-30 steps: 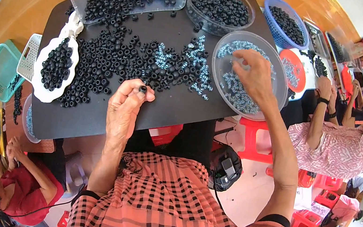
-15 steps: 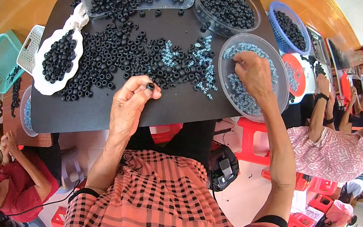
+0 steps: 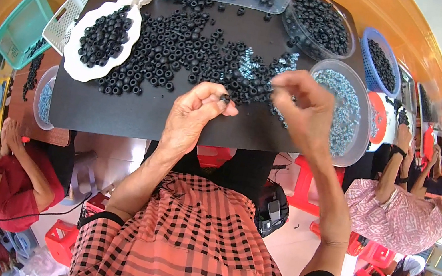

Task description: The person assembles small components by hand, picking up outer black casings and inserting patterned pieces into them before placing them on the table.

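My left hand [image 3: 197,114], over the table's near part, pinches a small black hollow bead-like piece [image 3: 225,99] between thumb and fingertips, its opening facing up. To its right, my right hand [image 3: 311,110] hovers beside a round clear tub [image 3: 363,123] of small pale-blue striped pieces [image 3: 343,91]. Its fingers are curled toward the thumb; whatever they hold is too small to make out. Beyond my hands spreads a loose heap of black hollow pieces [image 3: 160,47], with a few blue striped pieces [image 3: 248,64] lying on it.
A white scalloped plate [image 3: 79,66] of black pieces lies at the table's left. At the back stand a clear bin [image 3: 279,5], a round clear bowl [image 3: 335,55] and a blue basket [image 3: 375,41]. Other people sit at both sides; a red stool [image 3: 305,189] stands under the right edge.
My right hand has come out of the tub of blue pieces and moved left toward my left hand. The left hand still pinches the black piece. The whole view has shifted.
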